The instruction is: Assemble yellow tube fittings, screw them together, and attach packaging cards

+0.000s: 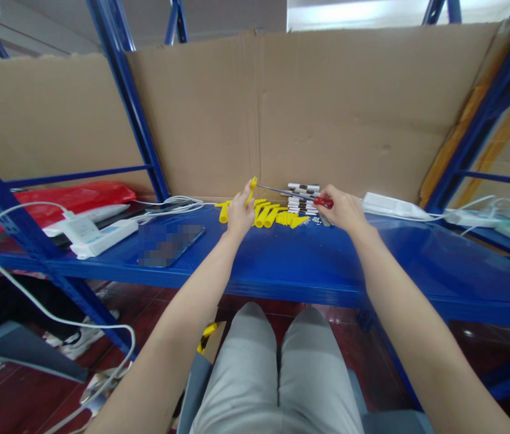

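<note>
My left hand [241, 212] is closed around a small yellow plastic piece [252, 189], held upright above the blue shelf. In my right hand [343, 208] is a screwdriver [324, 202] with a red handle. Its long thin shaft points left, and the tip comes close to the yellow piece; whether they touch I cannot tell. Below and beside my left hand lie several yellow tubular pieces [267, 216]. Smaller flat yellow pieces [292, 219] lie to their right. White and dark cylinders [302, 188] are stacked behind the screwdriver, with tiny pale bits near them.
A phone-like flat device [171, 246] lies on the shelf [309, 259] at left. Beyond it are a white power strip [105, 236] with cables and a red bag [74, 198]. Cardboard [327, 108] walls the back. A white box [393, 205] sits at right.
</note>
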A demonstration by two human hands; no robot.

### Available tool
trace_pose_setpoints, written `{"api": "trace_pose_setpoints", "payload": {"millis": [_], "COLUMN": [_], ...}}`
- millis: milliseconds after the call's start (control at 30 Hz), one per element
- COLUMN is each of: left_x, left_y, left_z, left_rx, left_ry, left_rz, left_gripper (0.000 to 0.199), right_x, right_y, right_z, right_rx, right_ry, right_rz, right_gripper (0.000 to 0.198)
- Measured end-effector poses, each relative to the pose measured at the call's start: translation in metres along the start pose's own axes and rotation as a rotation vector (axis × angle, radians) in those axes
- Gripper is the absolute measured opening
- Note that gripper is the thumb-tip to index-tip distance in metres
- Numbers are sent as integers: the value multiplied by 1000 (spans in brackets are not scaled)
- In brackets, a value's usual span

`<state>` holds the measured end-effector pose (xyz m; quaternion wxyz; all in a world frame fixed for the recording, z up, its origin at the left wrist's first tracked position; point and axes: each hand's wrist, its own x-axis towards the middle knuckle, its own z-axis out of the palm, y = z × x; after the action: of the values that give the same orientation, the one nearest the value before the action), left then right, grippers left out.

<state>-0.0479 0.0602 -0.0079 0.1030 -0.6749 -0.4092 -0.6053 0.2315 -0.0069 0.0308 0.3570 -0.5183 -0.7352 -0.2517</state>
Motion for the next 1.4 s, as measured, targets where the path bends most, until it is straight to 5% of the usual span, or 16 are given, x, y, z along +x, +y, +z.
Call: {"api": "trace_pose_setpoints", "payload": {"millis": [200,567,1400], "left_x": [0,0,1], "left_y": [1,-3,-8], "left_z": [-1,0,0], "left_rx": [20,-18,-21], "left_ry": [2,-11,21], "left_rz": [8,24,75], "left_gripper": [52,48,46], "right_x": [-3,1,-1], "right_y": [2,0,-2], "right_z": [-1,0,-3], "right_rx": [11,5,19], "right_ry": [23,-17,-62], "right_rz": [-80,1,-53], "right_gripper": [25,26,23]}}
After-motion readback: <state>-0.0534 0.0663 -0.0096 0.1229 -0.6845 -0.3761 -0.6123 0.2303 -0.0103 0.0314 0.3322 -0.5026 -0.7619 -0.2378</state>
